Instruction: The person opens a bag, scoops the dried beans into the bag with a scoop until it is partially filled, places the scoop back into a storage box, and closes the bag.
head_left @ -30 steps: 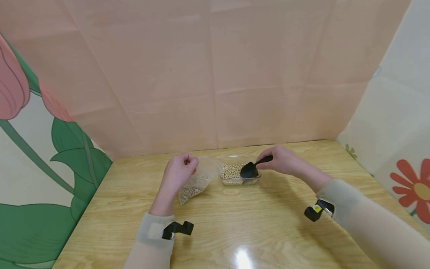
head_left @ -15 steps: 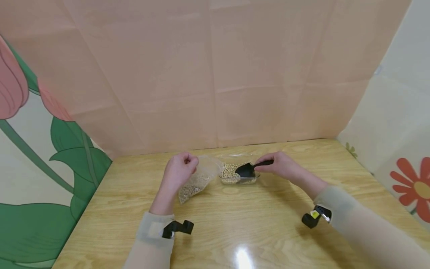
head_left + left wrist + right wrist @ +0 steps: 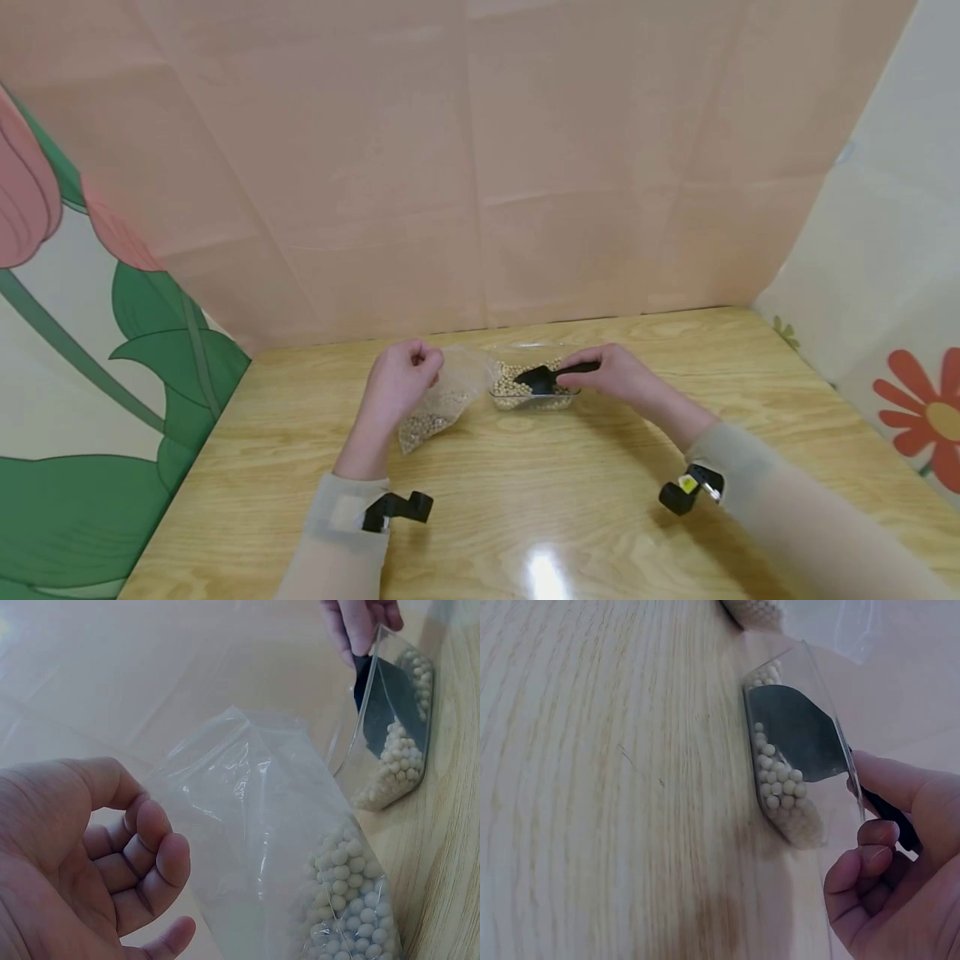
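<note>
My left hand (image 3: 403, 379) pinches the upper edge of a clear plastic bag (image 3: 244, 802). Small round cream beads (image 3: 360, 915) fill the lower part of that bag, which rests on the table. Just right of the bag stands a clear rectangular container (image 3: 534, 397) with more cream beads (image 3: 780, 784) in it. My right hand (image 3: 609, 372) grips the handle of a small black scoop (image 3: 538, 380) from the container's right side. The scoop's blade is down inside the container among the beads, its broad face showing through the wall in both wrist views.
The wood-grain table (image 3: 480, 508) runs back to a pink cloth backdrop (image 3: 480, 183). Walls with painted flowers flank it left and right. A black camera mount (image 3: 397, 510) is strapped to the left sleeve, another camera mount (image 3: 690, 490) to the right.
My right hand has moved left with the scoop, whose blade has slid leftward through the beads and now lies flatter. The left hand and the bag have stayed still.
</note>
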A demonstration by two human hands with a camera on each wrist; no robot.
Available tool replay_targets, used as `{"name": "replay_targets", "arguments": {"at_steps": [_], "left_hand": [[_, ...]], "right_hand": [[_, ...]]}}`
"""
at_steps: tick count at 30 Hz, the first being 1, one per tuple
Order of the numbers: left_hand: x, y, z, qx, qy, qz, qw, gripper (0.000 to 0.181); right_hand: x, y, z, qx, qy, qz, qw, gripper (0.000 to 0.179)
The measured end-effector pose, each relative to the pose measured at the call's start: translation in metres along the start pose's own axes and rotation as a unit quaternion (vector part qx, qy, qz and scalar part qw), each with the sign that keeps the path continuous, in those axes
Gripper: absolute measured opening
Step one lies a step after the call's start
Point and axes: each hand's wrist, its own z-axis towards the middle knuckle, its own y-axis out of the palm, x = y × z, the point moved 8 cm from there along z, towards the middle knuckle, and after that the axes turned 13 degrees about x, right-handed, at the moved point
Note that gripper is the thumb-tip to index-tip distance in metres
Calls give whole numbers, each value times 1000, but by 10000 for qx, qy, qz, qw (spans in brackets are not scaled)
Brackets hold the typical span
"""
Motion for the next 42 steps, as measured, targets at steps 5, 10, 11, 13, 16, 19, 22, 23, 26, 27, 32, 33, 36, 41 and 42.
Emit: {"name": "replay_targets", "arguments": {"at_steps": [5, 10, 11, 13, 16, 19, 22, 23, 26, 27, 32, 33, 36, 41, 42], "left_hand": [[-1, -1, -1, 8, 13, 16, 10000, 18], [-1, -2, -1, 14, 20, 18, 10000, 18], [-1, -2, -1, 17, 14, 15, 10000, 18], [-1, -3, -2, 22, -5, 15, 10000, 17], [-2, -3, -2, 21, -43, 21, 10000, 17], [-2, -3, -2, 22, -70, 29, 10000, 18], [-2, -3, -2, 31, -82, 36, 10000, 18], [-2, -3, -1, 34, -77, 36, 10000, 18], [-3, -2, -1, 36, -75, 43, 10000, 18], [-3, -2, -1, 37, -74, 42, 10000, 18], [-3, -2, -2, 30, -70, 9, 10000, 17], [-3, -2, -2, 33, -55, 8, 10000, 17], [-2, -2, -1, 47, -24, 2, 10000, 17], [-3, -3, -1, 62, -17, 12, 10000, 18], [-3, -3, -1, 61, -20, 12, 10000, 18]], "right_hand": [[4, 9, -2, -57, 205, 250, 9995, 40], [6, 14, -4, -26, 236, 169, 9996, 40], [6, 15, -4, -26, 208, 179, 9996, 40], [7, 17, -3, -32, 212, 258, 9994, 40], [9, 19, -3, -61, 241, 378, 9990, 39], [10, 21, -2, -52, 274, 391, 9988, 40], [11, 22, -2, 5, 303, 391, 9988, 42], [12, 22, -2, 24, 305, 397, 9987, 42], [14, 23, -2, 82, 341, 459, 9983, 44], [14, 23, -3, 99, 345, 484, 9982, 45], [15, 23, -5, 189, 317, 613, 9974, 48], [16, 23, -5, 206, 309, 627, 9973, 48], [17, 23, -6, 243, 341, 748, 9963, 49], [18, 25, -9, 283, 482, 997, 9934, 52], [19, 25, -9, 281, 509, 1041, 9929, 52]]}}
